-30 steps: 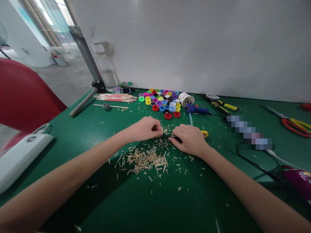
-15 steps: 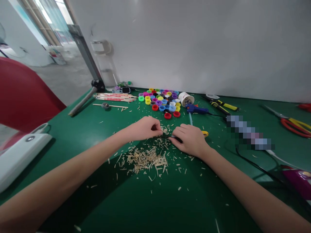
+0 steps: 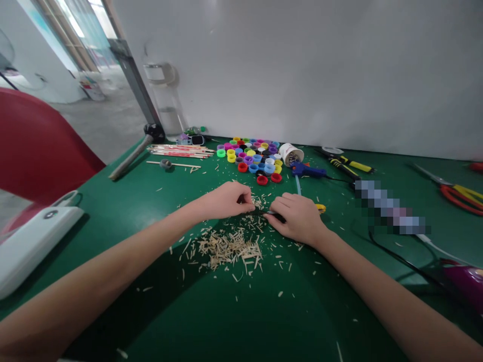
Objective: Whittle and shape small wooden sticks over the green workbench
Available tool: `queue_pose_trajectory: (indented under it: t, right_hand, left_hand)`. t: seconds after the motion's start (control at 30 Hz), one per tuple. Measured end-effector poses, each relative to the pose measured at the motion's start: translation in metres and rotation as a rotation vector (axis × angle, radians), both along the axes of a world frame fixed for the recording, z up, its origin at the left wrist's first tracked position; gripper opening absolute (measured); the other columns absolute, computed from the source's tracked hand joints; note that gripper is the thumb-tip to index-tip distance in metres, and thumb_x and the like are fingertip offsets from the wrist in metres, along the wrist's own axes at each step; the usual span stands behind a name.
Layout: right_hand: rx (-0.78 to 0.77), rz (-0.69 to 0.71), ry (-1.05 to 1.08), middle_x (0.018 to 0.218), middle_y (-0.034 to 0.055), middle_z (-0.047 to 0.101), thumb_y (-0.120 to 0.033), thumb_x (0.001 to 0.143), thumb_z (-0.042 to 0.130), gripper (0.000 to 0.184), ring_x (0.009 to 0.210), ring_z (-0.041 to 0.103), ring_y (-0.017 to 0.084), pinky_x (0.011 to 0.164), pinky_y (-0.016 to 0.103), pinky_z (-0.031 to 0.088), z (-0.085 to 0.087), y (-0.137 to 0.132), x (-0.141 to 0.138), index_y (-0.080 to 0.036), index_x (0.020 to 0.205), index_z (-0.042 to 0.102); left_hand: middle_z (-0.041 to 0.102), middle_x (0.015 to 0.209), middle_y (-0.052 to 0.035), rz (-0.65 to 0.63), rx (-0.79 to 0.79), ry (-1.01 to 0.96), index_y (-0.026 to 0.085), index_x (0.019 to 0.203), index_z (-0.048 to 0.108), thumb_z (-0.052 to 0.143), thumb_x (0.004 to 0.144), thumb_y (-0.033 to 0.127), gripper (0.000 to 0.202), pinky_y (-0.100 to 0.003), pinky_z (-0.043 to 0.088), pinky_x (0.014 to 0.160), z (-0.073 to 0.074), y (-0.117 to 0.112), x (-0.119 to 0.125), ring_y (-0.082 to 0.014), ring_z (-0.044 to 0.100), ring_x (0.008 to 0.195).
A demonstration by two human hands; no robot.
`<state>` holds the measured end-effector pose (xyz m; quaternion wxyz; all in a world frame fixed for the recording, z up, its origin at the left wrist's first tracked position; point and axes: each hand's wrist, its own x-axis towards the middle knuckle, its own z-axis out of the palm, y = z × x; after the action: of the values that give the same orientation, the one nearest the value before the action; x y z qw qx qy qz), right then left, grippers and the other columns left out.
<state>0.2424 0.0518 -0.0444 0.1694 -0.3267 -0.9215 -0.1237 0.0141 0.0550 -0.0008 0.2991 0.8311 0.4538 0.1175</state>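
My right hand [image 3: 298,216] is closed around what looks like a utility knife [image 3: 320,207]. Its yellow end sticks out behind the palm, and a thin grey blade shows in front of the thumb. Facing it, my left hand [image 3: 232,200] pinches thumb and fingers together over the wood shavings; whatever lies between the fingertips is too small to make out. The two hands are a short gap apart, with a dark sliver between them. Nearer to me lies a loose heap of pale wood shavings [image 3: 230,247], and more bits are scattered around both hands.
Behind the hands are many coloured bottle caps [image 3: 249,160], a tipped white cup [image 3: 290,154] and a blue glue gun [image 3: 308,170]. Packed sticks [image 3: 181,151] and a hammer [image 3: 132,156] lie left. Pliers [image 3: 343,165], scissors [image 3: 453,193] and cords are right. A white device [image 3: 37,251] stands near left.
The whole view has shifted very slightly to the left, so things appear a little further right. Both hands keep the same pose and grip.
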Motion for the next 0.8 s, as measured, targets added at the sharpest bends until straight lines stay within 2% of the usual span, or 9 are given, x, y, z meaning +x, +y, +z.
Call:
queue_pose_trajectory:
  t: [0.27,0.47,0.7,0.8]
  right_hand:
    - [-0.118,-0.003,-0.023,0.063,-0.0013,0.053,-0.038,0.086,0.049,0.026,0.064,0.042,0.013,0.053,0.026,0.018,0.007,-0.001,-0.002,-0.02,0.068,0.043]
    - [-0.117,-0.01,-0.018,0.069,0.0011,0.056,-0.039,0.089,0.045,0.025,0.066,0.045,0.014,0.054,0.026,0.02,0.007,0.0,-0.001,-0.02,0.073,0.046]
    - [-0.177,-0.01,0.005,0.067,0.0,0.054,-0.042,0.09,0.045,0.029,0.063,0.044,0.013,0.052,0.026,0.02,0.008,0.004,-0.001,-0.02,0.072,0.046]
    - [-0.121,-0.003,0.01,0.068,0.0004,0.054,-0.043,0.09,0.045,0.029,0.064,0.044,0.013,0.054,0.026,0.022,0.005,0.002,0.0,-0.02,0.073,0.047]
  left_hand:
    - [0.06,0.069,-0.0007,-0.002,0.027,0.003,0.018,0.072,0.054,0.055,0.081,0.035,0.019,-0.025,0.034,0.053,-0.001,-0.001,0.002,-0.0104,0.049,0.057]
    - [0.056,0.067,0.0002,0.006,0.072,0.036,0.019,0.072,0.049,0.05,0.085,0.031,0.018,-0.025,0.032,0.052,0.0,-0.009,0.008,-0.0099,0.047,0.056]
    - [0.053,0.066,0.0007,0.015,0.065,0.065,0.02,0.072,0.041,0.044,0.088,0.034,0.022,-0.026,0.031,0.05,0.0,-0.012,0.007,-0.0098,0.043,0.053]
    - [0.05,0.063,0.0018,0.024,0.095,0.085,0.02,0.069,0.038,0.045,0.088,0.035,0.025,-0.026,0.029,0.048,0.001,-0.012,0.007,-0.01,0.041,0.052]
